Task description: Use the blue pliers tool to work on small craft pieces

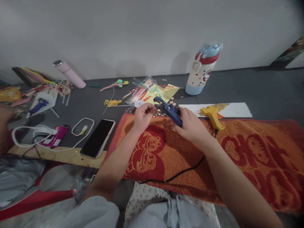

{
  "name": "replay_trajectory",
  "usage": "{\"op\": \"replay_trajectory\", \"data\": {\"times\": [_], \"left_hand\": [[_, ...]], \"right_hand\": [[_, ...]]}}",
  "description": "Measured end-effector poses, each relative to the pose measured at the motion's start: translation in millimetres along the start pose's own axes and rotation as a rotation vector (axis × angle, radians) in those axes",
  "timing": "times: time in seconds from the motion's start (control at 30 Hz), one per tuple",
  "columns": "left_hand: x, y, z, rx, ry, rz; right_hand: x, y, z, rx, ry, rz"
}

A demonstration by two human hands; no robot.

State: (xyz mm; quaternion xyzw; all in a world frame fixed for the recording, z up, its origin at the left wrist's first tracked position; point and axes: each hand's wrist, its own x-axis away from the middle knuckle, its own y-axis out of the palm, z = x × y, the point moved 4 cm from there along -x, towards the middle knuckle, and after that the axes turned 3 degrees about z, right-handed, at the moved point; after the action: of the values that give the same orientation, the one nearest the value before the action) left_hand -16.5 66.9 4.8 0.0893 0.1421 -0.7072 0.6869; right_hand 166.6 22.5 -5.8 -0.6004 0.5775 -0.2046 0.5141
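My right hand [190, 123] is wrapped round a blue-handled cutter [171, 113], its head pointing up and left. Close to that head, my left hand [144, 116] is closed in a pinch; whatever lies between its fingertips is too small to make out. Both hands are above an orange and red towel [185, 152]. Small pale pieces [171, 102] lie scattered just beyond the cutter. A yellow glue gun [212, 115] rests to the right of my right hand, partly on a white strip of board [238, 110].
Beyond my hands lie yellow paper [172, 91] and thin sticks in clear wrapping [140, 93]. A cartoon bottle [200, 71] stands at the back right. To the left are a phone [98, 138], a white cable [82, 119], a pink flask [71, 76] and another person's arm [4, 123].
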Motion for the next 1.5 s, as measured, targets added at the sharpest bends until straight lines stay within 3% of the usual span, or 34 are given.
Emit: {"op": "replay_trajectory", "data": {"times": [0.23,0.47,1.13,1.5], "left_hand": [[-2.2,2.8,-9.0,0.206,-0.145,-0.114],[-0.2,6.1,-5.8,0.301,-0.235,-0.129],[0.3,6.6,-12.9,0.206,-0.178,-0.109],[1.2,7.0,-4.6,0.174,-0.135,-0.127]], "right_hand": [[0.4,-3.2,0.7,-0.028,-0.007,-0.01],[0.5,-3.8,2.9,-0.036,-0.022,0.012],[0.6,-3.1,1.0,-0.072,0.002,0.003],[0.1,-1.0,2.2,-0.07,0.008,-0.002]]}}
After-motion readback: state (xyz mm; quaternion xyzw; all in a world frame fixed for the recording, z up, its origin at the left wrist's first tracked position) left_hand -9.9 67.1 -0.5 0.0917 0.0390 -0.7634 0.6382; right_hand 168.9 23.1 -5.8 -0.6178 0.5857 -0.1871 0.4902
